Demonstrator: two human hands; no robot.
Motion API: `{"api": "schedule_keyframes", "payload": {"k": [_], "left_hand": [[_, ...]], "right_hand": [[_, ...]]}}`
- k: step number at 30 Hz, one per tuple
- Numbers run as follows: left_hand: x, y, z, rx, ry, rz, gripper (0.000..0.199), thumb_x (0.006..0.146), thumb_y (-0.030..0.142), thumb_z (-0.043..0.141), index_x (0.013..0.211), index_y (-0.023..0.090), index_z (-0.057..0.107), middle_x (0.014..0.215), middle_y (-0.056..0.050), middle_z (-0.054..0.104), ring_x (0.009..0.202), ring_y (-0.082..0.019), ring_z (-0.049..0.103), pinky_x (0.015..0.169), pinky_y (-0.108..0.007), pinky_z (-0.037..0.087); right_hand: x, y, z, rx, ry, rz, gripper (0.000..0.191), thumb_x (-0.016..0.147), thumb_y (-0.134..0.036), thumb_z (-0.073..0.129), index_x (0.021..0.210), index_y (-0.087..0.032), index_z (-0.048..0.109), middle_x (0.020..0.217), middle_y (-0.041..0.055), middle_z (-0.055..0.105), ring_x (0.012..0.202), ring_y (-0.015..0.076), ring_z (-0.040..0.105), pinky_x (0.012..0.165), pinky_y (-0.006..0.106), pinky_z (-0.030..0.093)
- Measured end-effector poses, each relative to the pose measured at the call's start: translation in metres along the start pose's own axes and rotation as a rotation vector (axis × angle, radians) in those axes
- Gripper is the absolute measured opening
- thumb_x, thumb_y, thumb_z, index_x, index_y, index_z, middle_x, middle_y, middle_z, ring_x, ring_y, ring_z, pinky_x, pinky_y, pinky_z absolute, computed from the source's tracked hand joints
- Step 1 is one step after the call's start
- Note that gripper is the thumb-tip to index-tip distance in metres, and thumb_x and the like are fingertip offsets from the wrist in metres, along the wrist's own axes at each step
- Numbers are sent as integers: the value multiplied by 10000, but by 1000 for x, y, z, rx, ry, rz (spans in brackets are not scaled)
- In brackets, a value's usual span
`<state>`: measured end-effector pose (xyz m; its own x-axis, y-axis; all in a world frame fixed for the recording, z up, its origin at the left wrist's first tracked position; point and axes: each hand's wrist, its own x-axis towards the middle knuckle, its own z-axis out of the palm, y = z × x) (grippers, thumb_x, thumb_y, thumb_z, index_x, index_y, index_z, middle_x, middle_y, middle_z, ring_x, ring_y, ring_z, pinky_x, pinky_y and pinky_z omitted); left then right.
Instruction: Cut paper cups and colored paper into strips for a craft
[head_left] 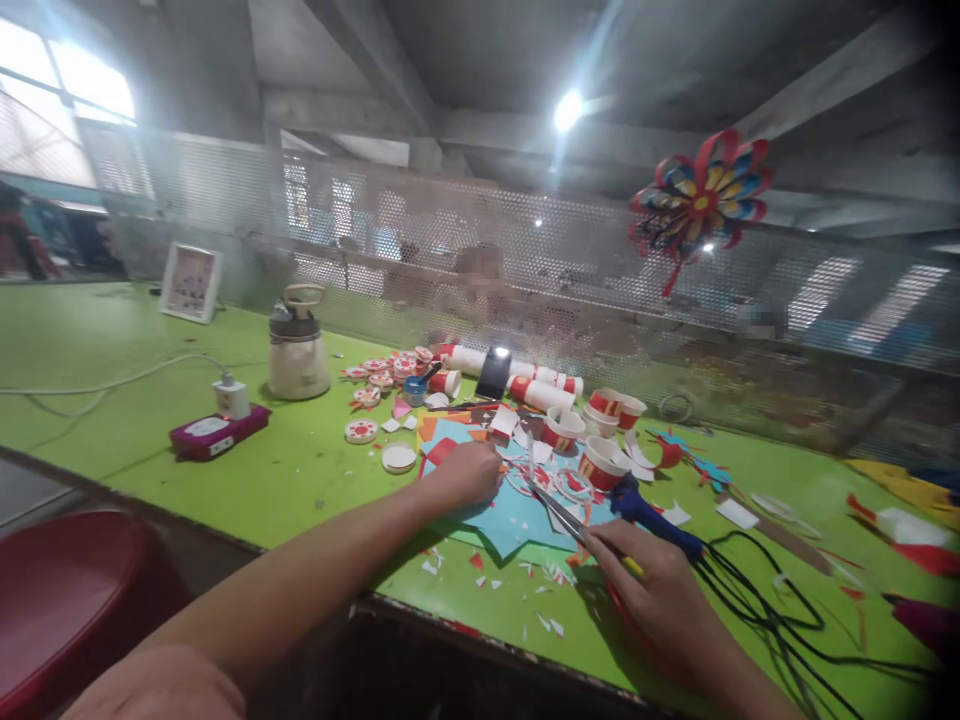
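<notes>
My left hand (466, 474) is closed at the left part of a pile of light blue paper (506, 522); what its fingers pinch, if anything, is too small to make out. Metal scissors (559, 508) are held in my right hand (646, 570), their blades pointing up and left over the pile. Near the blade tips lie red and white paper cutouts (574, 485), partly overlapping. Just above my right hand rests a blue glue gun (652, 515) with a black cord. Small red and white scraps (551, 625) are scattered on the table below the paper.
Paper cups (602, 462) and rolled cup tubes (540, 392) stand or lie behind the pile, beside a phone (493, 374). Farther left are a beige jug (298, 360) and a purple power strip (219, 434). Black cords (772, 610) tangle at right. A red stool (82, 600) is lower left.
</notes>
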<state>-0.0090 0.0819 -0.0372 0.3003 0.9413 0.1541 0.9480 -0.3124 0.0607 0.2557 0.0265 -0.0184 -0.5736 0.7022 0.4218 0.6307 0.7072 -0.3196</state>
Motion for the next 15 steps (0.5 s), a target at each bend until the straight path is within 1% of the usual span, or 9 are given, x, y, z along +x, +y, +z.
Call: {"api": "schedule_keyframes", "payload": {"k": [6,11,15], "left_hand": [[9,-1,6,6,-52,32,337,881,309,561,1173,142,545,1175,-107,575,985,-221,596,821,-420,512],[6,1,6,-9,-33,51,338,882,310,560,1175,144,543,1174,-104,575,984,-221,597,819,-422,513],[0,-5,-3,-35,43,75,324,887,310,552,1171,155,546,1171,-97,578,976,-215,599,813,-417,516]], "right_hand": [[1,3,-11,-52,-134,-31,222,934,-292,455,925,-213,663,893,66,692,819,224,637,730,363,492],[-9,10,-15,-106,-139,-35,231,938,-274,441,934,-182,653,889,86,702,808,224,645,756,376,484],[-15,9,-16,-124,-125,-24,245,935,-253,440,909,-168,669,859,89,705,785,210,646,727,343,496]]}}
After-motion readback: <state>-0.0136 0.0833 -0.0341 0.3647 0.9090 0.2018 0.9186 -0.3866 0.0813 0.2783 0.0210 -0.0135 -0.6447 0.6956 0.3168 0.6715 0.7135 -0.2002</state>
